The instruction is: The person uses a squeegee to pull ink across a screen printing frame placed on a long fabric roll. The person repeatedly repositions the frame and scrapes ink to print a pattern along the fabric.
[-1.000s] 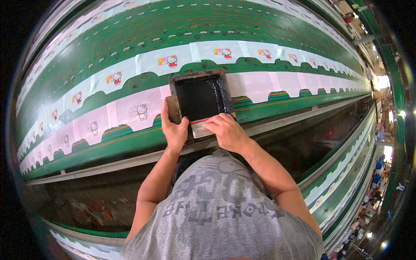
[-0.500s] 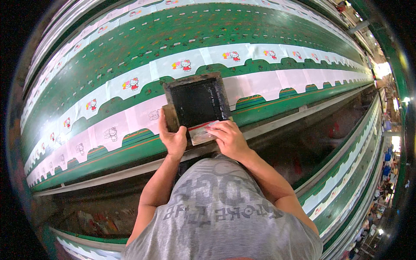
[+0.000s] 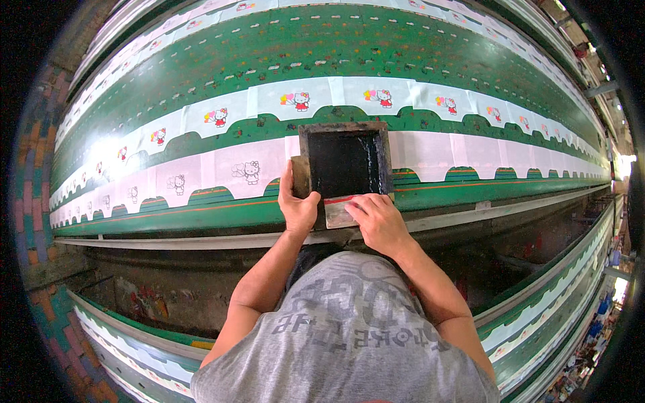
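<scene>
Screen frame [image 3: 344,127] shifted right along pale fabric [image 3: 430,153]. Right fingers [image 3: 363,203] pinch scraper [image 3: 338,216], extending left of them, long axis crosswise; left fingers [image 3: 287,179] clasp frame's left side.

The person's got one left hand [image 3: 299,209] plus one right hand [image 3: 382,223] in there (so, two), one black-filled frame [image 3: 342,164], one brown block [image 3: 300,176] and one flat scraper [image 3: 338,216], all at the near edge of the green table [image 3: 322,50]. Two rows of white pieces [image 3: 430,158] run along that side: at least four outline prints [image 3: 250,172] in the nearer, at least eight coloured prints [image 3: 299,102] in the other, end ones too tiny, tbh.
</scene>
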Motion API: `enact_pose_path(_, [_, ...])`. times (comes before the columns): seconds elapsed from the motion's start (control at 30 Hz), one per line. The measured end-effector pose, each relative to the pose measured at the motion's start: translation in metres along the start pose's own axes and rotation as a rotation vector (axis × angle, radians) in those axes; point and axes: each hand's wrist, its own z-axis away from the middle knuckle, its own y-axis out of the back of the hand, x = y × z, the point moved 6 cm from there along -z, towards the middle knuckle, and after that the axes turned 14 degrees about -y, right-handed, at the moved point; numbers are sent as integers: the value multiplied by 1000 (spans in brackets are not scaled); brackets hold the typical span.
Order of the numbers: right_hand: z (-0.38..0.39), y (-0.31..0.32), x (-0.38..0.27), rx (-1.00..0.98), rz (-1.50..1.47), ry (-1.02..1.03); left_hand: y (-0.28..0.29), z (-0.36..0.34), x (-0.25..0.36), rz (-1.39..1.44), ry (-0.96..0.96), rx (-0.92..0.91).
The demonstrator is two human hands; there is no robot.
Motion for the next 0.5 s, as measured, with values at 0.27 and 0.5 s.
enact_pose_path(0.27, [-60,3,38,-341,-78,-30,-2,1,-4,68,36,2])
enact_pose_path(0.5, [-145,-3,64,-189,-64,-68,2,0,-5,89,48,-77])
